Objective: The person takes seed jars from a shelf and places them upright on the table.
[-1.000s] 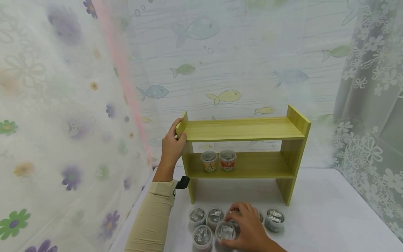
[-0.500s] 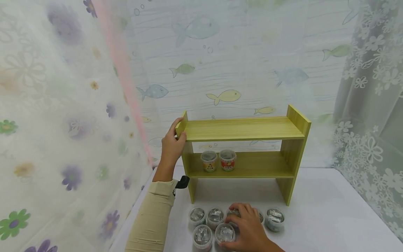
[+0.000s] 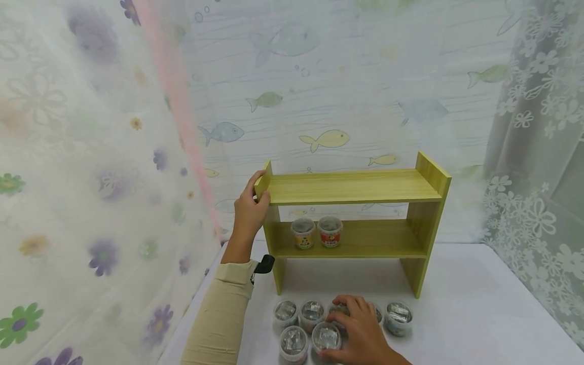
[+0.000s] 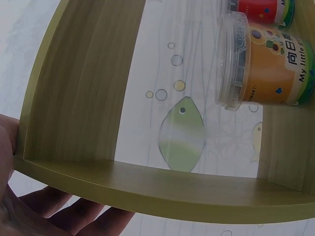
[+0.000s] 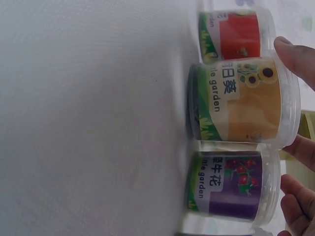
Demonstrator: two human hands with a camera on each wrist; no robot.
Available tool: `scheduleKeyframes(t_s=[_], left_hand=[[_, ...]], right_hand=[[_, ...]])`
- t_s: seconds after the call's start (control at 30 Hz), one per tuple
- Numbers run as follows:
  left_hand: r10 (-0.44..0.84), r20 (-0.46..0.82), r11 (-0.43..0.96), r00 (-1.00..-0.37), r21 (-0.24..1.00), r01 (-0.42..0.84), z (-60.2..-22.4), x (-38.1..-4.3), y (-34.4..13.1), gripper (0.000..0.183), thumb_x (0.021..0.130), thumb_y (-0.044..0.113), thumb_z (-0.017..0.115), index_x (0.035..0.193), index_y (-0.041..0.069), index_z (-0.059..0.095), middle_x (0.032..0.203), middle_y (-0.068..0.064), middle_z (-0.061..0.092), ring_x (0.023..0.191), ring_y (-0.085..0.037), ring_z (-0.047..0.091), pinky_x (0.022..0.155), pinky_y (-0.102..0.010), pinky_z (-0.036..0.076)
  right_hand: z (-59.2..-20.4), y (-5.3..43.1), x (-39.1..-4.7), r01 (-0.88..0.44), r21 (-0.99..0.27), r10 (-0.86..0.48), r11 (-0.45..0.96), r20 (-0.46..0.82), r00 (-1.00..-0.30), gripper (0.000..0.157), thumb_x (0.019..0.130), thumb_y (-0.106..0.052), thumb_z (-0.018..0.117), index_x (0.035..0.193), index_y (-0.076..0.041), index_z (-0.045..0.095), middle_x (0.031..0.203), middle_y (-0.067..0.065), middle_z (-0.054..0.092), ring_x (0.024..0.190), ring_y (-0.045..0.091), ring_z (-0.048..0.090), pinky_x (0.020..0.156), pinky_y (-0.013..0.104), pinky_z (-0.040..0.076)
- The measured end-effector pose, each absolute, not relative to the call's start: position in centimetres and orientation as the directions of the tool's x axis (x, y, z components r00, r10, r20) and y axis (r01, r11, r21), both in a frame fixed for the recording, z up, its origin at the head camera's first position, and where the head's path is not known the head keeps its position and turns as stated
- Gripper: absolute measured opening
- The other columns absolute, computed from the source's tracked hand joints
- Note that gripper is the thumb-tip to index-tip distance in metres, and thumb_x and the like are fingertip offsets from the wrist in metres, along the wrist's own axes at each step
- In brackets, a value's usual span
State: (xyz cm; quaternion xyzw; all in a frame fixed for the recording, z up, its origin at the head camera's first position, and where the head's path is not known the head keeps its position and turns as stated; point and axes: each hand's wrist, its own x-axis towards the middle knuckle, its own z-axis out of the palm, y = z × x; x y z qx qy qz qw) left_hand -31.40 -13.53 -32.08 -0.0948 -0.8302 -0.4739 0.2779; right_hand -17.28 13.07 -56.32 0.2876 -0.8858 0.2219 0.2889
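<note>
My left hand [image 3: 248, 213] grips the top left end of a yellow-green wooden shelf rack [image 3: 351, 187]. In the left wrist view its fingers [image 4: 81, 214] wrap behind the side panel. Low in the head view, my right hand [image 3: 362, 332] pinches the lid rim of a clear-lidded plastic tub [image 3: 326, 337], thumb on the near side and index finger on the far side. The right wrist view shows this tub's orange sunflower label [image 5: 251, 101], its base at the white tabletop. A purple-labelled tub [image 5: 231, 184] and a red-labelled tub [image 5: 238, 37] stand on either side.
On the middle shelf are an orange-labelled tub [image 3: 303, 234] and a red-labelled tub [image 3: 330, 232], side by side at the left. Several more tubs stand on the white table [image 3: 470, 304], one [image 3: 398, 318] to the right of my right hand. Printed curtains [image 3: 388, 76] hang behind.
</note>
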Motion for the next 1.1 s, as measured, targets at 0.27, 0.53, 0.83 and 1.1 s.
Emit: scheduleKeyframes(t_s=[0.27,0.53,0.83,1.1], left_hand=[[-0.099,0.556,0.532,-0.825,0.731,0.428,-31.8,-31.2,-13.6,0.053,0.102,0.026,0.052,0.152,0.043,0.047,0.106,-0.011,0.069,0.054,-0.019,0.050,0.048,-0.032,0.044],[-0.099,0.553,0.542,-0.827,0.727,0.421,-31.9,-31.1,-13.6,0.053,0.102,0.026,0.053,0.152,0.043,0.047,0.097,-0.009,0.067,0.051,-0.018,0.045,0.048,-0.032,0.043],[-0.108,0.548,0.539,-0.829,0.733,0.415,-31.9,-31.4,-13.4,0.052,0.102,0.027,0.052,0.150,0.047,0.047,0.112,-0.009,0.071,0.064,-0.021,0.058,0.052,-0.033,0.048],[-0.094,0.546,0.532,-0.832,0.734,0.422,-31.8,-31.1,-13.5,0.053,0.102,0.025,0.051,0.152,0.043,0.046,0.107,-0.010,0.070,0.055,-0.020,0.049,0.049,-0.033,0.044]], right_hand=[[-56.1,13.1,-17.5,-0.655,-0.233,-0.395,0.719,0.639,-0.661,0.059,0.064,-0.080,0.081,0.104,-0.037,0.072,0.129,-0.001,0.059,0.119,0.018,0.049,0.088,0.046,0.041],[-55.5,13.1,-17.8,-0.671,-0.241,-0.390,0.701,0.659,-0.644,0.060,0.063,-0.076,0.084,0.105,-0.034,0.071,0.129,-0.005,0.057,0.116,0.015,0.050,0.086,0.043,0.040],[-51.9,13.7,-19.5,-0.641,-0.363,-0.280,0.677,0.678,-0.679,0.052,0.067,-0.052,0.094,0.107,-0.031,0.069,0.128,0.001,0.060,0.116,0.023,0.055,0.091,0.056,0.044],[-48.7,14.6,-22.6,-0.656,-0.427,-0.190,0.622,0.731,-0.656,0.052,0.069,-0.035,0.096,0.111,-0.017,0.071,0.125,0.008,0.061,0.114,0.030,0.056,0.092,0.056,0.044]])
